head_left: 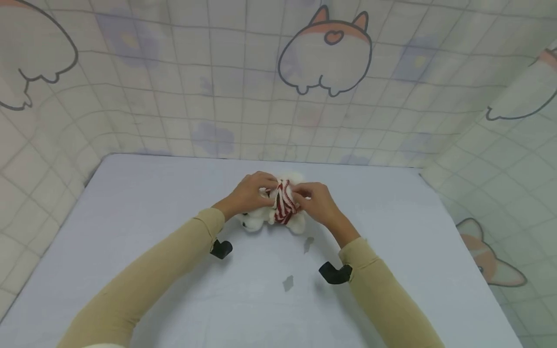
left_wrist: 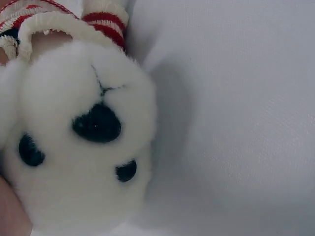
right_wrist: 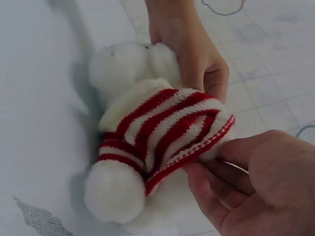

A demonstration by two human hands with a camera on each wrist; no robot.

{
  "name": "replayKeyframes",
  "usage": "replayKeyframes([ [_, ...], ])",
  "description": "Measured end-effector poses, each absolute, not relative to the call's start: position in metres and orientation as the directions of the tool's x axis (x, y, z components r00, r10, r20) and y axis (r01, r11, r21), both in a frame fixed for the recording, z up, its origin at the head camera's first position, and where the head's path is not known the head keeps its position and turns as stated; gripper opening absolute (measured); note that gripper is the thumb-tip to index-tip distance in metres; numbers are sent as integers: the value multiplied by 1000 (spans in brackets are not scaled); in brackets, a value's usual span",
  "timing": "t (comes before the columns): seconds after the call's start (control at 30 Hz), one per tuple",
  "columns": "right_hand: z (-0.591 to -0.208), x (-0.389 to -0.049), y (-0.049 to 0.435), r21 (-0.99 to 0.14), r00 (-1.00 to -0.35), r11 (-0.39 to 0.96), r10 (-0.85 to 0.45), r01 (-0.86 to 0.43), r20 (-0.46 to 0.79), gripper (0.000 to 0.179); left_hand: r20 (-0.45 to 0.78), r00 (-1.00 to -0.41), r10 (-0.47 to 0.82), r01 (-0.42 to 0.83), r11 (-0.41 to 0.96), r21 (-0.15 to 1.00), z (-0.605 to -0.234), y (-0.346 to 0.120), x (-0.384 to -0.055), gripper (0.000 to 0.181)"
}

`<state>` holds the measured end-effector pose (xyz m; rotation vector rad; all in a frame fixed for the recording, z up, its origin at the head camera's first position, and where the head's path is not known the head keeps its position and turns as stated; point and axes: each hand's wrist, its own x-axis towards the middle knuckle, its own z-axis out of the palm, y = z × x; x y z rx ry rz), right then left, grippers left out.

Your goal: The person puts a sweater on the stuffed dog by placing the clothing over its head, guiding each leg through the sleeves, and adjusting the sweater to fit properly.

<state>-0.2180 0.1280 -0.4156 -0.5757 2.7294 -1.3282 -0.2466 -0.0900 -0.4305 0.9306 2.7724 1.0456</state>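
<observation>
A white plush bear (head_left: 252,222) lies on the table, wearing a red-and-white striped knitted sweater (head_left: 285,205). Its face, with dark eyes and a dark nose (left_wrist: 98,123), fills much of the left wrist view. At the bear's neck and far side, my left hand (head_left: 254,190) grips the sweater, some fingers hidden behind the knit (right_wrist: 172,115). My right hand (head_left: 319,199) pinches the lower hem between thumb and fingers. That hem is pulled up over the bear's body, and a round white paw (right_wrist: 115,191) pokes out of the striped sleeve.
The table (head_left: 174,299) has a pale cover with grey patches (head_left: 288,283) near me. A tiled curtain with cartoon corgis (head_left: 326,58) surrounds the back and sides. Black mounts (head_left: 336,273) hang at both wrists below beige sleeves (head_left: 383,295).
</observation>
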Motion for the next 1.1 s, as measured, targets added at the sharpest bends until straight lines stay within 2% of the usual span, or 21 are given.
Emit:
replayKeyframes([
  [0.07,-419,-220,128,-799,-941,545,-330,-253,73,18,161,-820,550,518,592,617,-431,-90,-247,26],
  [0.17,-427,-224,126,-830,-960,525,-277,-191,45,14,142,-825,548,504,598,623,-429,-90,-246,41],
  [0.23,-430,-226,123,-834,-973,528,-229,-160,42,12,129,-823,554,504,606,615,-428,-88,-245,44],
  [0.57,-436,-229,106,-869,-992,483,-116,-106,56,5,137,-804,578,555,649,520,-422,-81,-245,39],
  [0.63,-435,-226,108,-891,-992,447,-127,-79,24,8,140,-808,572,552,651,522,-423,-80,-245,38],
  [0.77,-428,-220,116,-936,-981,351,-189,-25,-44,24,173,-813,555,558,661,502,-425,-79,-246,41],
  [0.87,-422,-217,122,-939,-971,343,-229,-18,-65,31,203,-809,551,571,659,489,-427,-78,-247,41],
  [0.97,-422,-216,125,-927,-969,375,-240,-31,-64,30,194,-812,551,557,631,540,-428,-78,-249,37],
  [1.1,-429,-217,129,-913,-973,409,-207,5,-98,24,131,-843,521,465,584,665,-432,-79,-251,31],
])
